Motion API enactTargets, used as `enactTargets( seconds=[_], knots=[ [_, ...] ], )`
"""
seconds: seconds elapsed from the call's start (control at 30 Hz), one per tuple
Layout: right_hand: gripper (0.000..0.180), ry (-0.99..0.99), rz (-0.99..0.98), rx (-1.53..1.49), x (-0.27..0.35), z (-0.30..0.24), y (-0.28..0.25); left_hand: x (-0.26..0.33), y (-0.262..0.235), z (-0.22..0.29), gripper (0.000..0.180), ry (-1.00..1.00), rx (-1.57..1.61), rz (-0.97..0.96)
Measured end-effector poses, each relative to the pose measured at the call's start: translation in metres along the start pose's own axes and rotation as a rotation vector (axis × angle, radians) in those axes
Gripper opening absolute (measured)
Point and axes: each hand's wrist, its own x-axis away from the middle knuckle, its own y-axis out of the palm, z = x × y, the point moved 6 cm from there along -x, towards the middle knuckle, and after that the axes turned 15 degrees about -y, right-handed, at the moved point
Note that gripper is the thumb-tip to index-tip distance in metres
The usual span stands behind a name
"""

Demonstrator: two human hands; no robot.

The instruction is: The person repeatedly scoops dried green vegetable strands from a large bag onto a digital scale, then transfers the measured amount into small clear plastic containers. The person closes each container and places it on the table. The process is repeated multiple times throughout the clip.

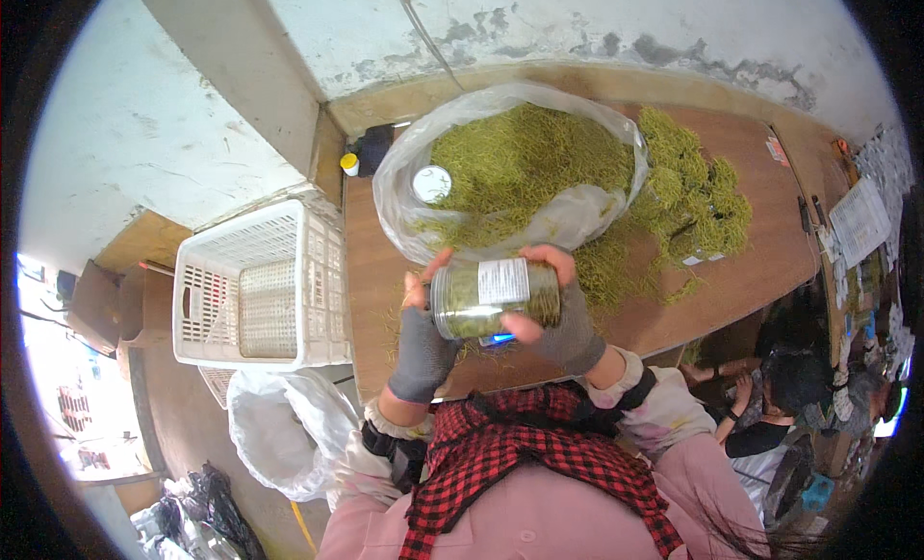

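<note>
Between my two hands is a clear jar lying on its side, filled with green-yellow dried strands and carrying a white label. The jar points its lid end to the left. My left hand, in a grey fingerless glove, is closed round that end. Gloved the same way, my right hand wraps the other end, its thumb on the near side. Just beyond the jar, a large clear plastic bag lies open with a heap of the green strands. A round white lid rests inside the bag's left part.
More loose strands are piled on the brown table to the right. A white plastic crate stands at the left, above a white-lined bin. A yellow-capped container sits at the back left. Other people are at the lower right.
</note>
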Motion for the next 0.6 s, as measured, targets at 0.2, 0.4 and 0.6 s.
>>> enactTargets(
  seconds=[0.2,0.4,0.6],
  knots=[
    [0.074,-0.086,0.028,-0.128,-0.007,-0.032,0.010,0.022,0.018,0.008,0.065,0.336,-0.296,0.087],
    [0.064,0.000,0.000,-0.009,-0.013,-0.041,0.010,0.031,0.017,0.008,0.061,0.424,-0.241,0.060],
    [0.068,-0.314,-0.144,0.220,-0.019,-0.064,0.014,0.025,0.016,0.018,0.057,0.182,-0.196,0.001]
  ],
)
